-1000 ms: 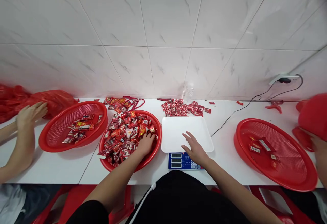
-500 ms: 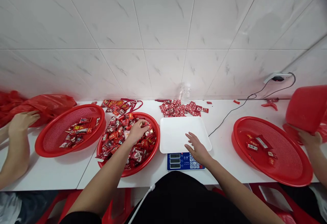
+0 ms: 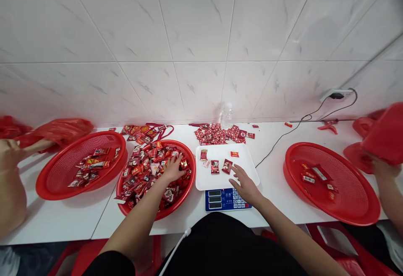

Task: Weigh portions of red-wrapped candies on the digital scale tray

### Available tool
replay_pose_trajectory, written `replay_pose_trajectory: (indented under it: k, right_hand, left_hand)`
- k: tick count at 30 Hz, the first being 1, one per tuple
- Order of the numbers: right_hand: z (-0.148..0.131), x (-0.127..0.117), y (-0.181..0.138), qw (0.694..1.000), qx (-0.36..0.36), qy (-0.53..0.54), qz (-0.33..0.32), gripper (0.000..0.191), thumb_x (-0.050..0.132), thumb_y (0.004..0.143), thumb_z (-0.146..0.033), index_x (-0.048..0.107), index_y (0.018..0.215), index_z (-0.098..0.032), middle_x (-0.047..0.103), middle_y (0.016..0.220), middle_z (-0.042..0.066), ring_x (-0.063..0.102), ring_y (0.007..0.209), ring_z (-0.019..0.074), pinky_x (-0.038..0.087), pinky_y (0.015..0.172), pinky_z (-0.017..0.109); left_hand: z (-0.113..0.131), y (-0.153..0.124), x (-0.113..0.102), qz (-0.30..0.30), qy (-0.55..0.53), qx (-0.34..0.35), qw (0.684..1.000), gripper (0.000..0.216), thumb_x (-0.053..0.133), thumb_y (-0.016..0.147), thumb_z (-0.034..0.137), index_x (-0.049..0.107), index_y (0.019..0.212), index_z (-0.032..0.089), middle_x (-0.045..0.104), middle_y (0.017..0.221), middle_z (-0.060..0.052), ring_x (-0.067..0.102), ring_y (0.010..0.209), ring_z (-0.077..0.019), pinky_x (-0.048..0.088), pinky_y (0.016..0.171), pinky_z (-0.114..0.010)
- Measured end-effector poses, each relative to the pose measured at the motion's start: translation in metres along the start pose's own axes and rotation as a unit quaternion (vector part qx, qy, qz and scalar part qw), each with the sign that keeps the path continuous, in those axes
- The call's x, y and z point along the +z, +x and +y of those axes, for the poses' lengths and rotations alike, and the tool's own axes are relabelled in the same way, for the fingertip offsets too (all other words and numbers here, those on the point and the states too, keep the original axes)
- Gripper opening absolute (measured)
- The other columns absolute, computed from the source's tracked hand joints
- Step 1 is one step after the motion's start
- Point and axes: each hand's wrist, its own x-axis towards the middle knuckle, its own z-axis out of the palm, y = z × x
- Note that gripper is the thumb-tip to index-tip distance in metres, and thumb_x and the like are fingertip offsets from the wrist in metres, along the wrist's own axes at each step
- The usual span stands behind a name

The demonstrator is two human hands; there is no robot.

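Observation:
My left hand [image 3: 173,169] rests with spread fingers on the heap of wrapped candies [image 3: 138,180] in the red mesh basket [image 3: 192,175]. Nothing shows in its grip. At the scale's white tray [image 3: 201,180], my right hand [image 3: 246,185] is open, palm down, over the right front edge. Its fingertips are close to a dark red candy packet [image 3: 227,166]. Also lying apart on the tray are a red and white packet [image 3: 215,167], a small orange-red packet [image 3: 234,154] and a gold and red packet [image 3: 203,154]. The blue scale panel [image 3: 228,200] sits below the tray.
Small red patterned packets [image 3: 214,134] and a clear bottle [image 3: 226,115] are behind the tray. A cable [image 3: 283,135] runs to the wall socket. Red baskets [image 3: 47,183] [image 3: 352,196] flank the workspace, with a person's arm [image 3: 9,192] at left and another's hand [image 3: 385,167] at right.
Several candy packets now lie on the tray, which was bare before. My left hand's fingers have spread over the basket. The right-hand co-worker's red container has shifted.

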Motion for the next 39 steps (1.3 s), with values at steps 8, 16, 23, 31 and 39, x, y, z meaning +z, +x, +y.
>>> replay_pose_trajectory:
  k: [8,16,23,31,39]
  right_hand:
    - [-0.01,0.005,0.006,1.0,-0.02,-0.002,-0.015,0.053,0.041,0.091,-0.046,0.032,0.141,-0.032,0.028,0.149,0.005,0.055,0.114,0.0208,0.048,0.096,0.041]
    - [-0.008,0.004,0.005,1.0,-0.021,0.01,-0.016,0.051,0.041,0.091,-0.046,0.034,0.14,-0.033,0.03,0.148,0.006,0.059,0.107,0.02,0.05,0.092,0.042]
    - [-0.004,0.004,0.003,1.0,-0.014,0.004,-0.013,0.051,0.042,0.091,-0.046,0.036,0.139,-0.032,0.032,0.147,0.006,0.059,0.107,0.0207,0.05,0.093,0.043]
    - [-0.008,0.003,0.008,0.999,-0.027,-0.021,-0.005,0.051,0.042,0.091,-0.043,0.034,0.141,-0.033,0.03,0.148,0.004,0.045,0.127,0.0222,0.045,0.1,0.042]
    - [0.025,-0.012,0.035,0.992,0.036,-0.106,0.059,0.053,0.046,0.089,-0.039,0.039,0.139,-0.022,0.029,0.148,0.01,0.031,0.135,0.0259,0.032,0.11,0.044]
  left_hand:
    - [0.003,-0.014,0.032,0.005,0.158,0.035,0.987,0.066,0.057,0.078,0.028,0.037,0.14,0.027,0.029,0.147,-0.017,0.016,0.136,-0.0423,0.021,0.098,-0.067]
    - [-0.007,-0.014,-0.002,0.047,0.041,0.036,0.997,0.041,0.037,0.082,0.012,0.063,0.111,0.024,0.059,0.112,-0.01,0.053,0.105,-0.0266,0.044,0.086,-0.039]
    - [0.015,-0.01,-0.034,0.126,-0.14,0.05,0.981,0.032,0.046,0.072,0.012,0.067,0.095,0.023,0.067,0.102,-0.002,0.06,0.097,-0.0201,0.045,0.091,-0.032]
    - [0.104,-0.003,-0.012,0.005,-0.284,0.169,0.944,0.047,0.06,0.069,0.02,0.06,0.116,0.016,0.062,0.119,-0.008,0.058,0.108,-0.0226,0.043,0.098,-0.035]
    - [0.104,0.015,0.009,-0.039,-0.095,0.129,0.986,0.08,0.065,0.068,0.026,0.034,0.141,0.015,0.037,0.144,-0.016,0.034,0.133,-0.0301,0.031,0.107,-0.039]
